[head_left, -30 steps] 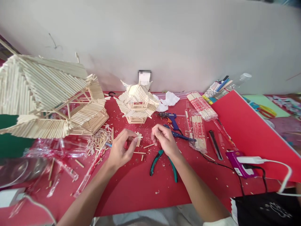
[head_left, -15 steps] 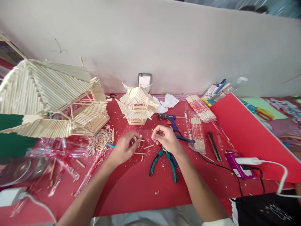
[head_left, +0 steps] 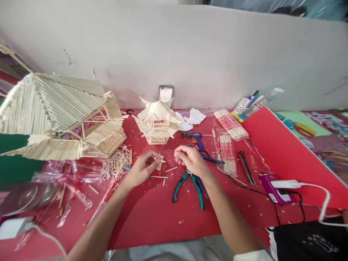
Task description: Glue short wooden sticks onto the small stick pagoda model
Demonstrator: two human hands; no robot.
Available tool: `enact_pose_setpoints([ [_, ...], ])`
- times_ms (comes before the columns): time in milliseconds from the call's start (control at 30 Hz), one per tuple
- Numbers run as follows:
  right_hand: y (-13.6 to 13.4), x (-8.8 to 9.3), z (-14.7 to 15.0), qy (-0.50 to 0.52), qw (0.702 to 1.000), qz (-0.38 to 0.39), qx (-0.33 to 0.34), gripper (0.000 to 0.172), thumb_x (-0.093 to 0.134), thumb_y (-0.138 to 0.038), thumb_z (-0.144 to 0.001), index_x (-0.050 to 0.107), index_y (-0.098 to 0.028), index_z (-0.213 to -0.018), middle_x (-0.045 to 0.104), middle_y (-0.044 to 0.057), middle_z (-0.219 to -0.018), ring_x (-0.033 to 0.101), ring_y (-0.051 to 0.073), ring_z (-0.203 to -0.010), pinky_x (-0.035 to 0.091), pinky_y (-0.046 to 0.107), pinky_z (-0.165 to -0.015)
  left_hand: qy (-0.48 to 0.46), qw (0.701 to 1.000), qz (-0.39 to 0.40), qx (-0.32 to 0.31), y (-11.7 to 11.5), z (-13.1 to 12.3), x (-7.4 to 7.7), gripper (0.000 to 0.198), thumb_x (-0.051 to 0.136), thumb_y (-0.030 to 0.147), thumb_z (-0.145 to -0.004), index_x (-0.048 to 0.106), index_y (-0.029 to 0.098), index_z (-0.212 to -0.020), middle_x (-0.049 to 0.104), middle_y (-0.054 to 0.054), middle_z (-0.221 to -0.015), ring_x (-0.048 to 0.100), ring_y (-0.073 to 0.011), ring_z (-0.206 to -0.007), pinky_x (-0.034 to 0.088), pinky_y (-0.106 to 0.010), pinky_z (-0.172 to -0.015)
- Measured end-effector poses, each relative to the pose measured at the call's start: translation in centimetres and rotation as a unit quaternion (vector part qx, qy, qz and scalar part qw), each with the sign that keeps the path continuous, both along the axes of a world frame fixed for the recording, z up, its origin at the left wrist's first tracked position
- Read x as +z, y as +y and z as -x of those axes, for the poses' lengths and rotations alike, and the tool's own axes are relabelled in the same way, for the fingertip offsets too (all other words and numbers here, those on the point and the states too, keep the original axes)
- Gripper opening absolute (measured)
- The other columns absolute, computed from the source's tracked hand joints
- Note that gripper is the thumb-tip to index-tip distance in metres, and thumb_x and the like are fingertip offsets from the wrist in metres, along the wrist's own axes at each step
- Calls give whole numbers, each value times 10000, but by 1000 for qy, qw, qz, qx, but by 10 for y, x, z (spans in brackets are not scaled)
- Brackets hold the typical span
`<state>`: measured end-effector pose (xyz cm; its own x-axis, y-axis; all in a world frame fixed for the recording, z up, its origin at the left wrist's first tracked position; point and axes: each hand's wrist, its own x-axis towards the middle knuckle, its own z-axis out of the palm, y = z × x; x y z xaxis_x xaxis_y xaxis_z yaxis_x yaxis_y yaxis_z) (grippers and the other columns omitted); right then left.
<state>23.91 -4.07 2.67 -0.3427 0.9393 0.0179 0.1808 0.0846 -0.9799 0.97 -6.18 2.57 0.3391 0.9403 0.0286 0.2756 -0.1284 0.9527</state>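
My left hand (head_left: 141, 169) is closed in a pinch, and a short wooden stick (head_left: 162, 161) juts from its fingertips. Just behind that lies a small cluster of cut sticks (head_left: 160, 166), partly hidden by the fingers. My right hand (head_left: 191, 160) hovers opposite with its fingers curled together; whatever they may hold is too small to make out. Green-handled pliers (head_left: 194, 177) lie spread below the right hand. Beyond both hands stands a small pagoda model made of sticks (head_left: 159, 125). Loose cut sticks (head_left: 159, 177) rest on the red tabletop (head_left: 163, 217) between my forearms.
A larger stick-built house (head_left: 65, 105) fills the left side, beside a heap of stick offcuts (head_left: 116, 163). To the right are a blue glue gun (head_left: 199, 140), packs of chopsticks (head_left: 228, 154), a black cutter (head_left: 247, 168), a purple power socket (head_left: 274, 190) with cables and a red board (head_left: 288, 159).
My left fingertips have shifted slightly, and the short stick in them now shows more clearly. The right hand's fingers have curled in a little more. The camera view has moved slightly.
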Motion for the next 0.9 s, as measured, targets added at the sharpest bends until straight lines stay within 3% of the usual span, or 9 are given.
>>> enact_pose_setpoints([
  [267,1,1,-1,-38,998,-53,13,479,327,-566,-1038,425,-228,-713,484,-20,-669,446,126,-594,377,260,-571,19,1000,-5,-3,-1,-1,-1,233,569,397,-941,610,176,-879,646,-1,-784,578,-126,-701,438,-230,-625],
  [500,-2,3,2,-76,996,-44,5,567,344,-578,-1031,412,-220,-597,455,-28,-554,422,121,-522,333,284,-576,17,1000,2,-10,-1,-1,1,235,560,390,-947,601,174,-865,631,6,-766,563,-119,-679,428,-231,-624],
  [667,-5,6,5,-133,989,-72,1,600,438,-645,-972,329,-225,-557,336,-46,-506,339,111,-494,241,287,-528,2,1000,5,-5,-1,-1,-2,249,567,410,-943,600,174,-873,613,10,-759,546,-117,-677,421,-231,-624],
  [900,-4,0,8,-146,987,-65,2,623,239,-601,-1038,353,-220,-558,400,-24,-514,391,114,-505,288,289,-552,2,1000,7,14,1,1,-5,262,578,434,-930,604,178,-882,587,23,-725,529,-115,-647,415,-234,-617],
])
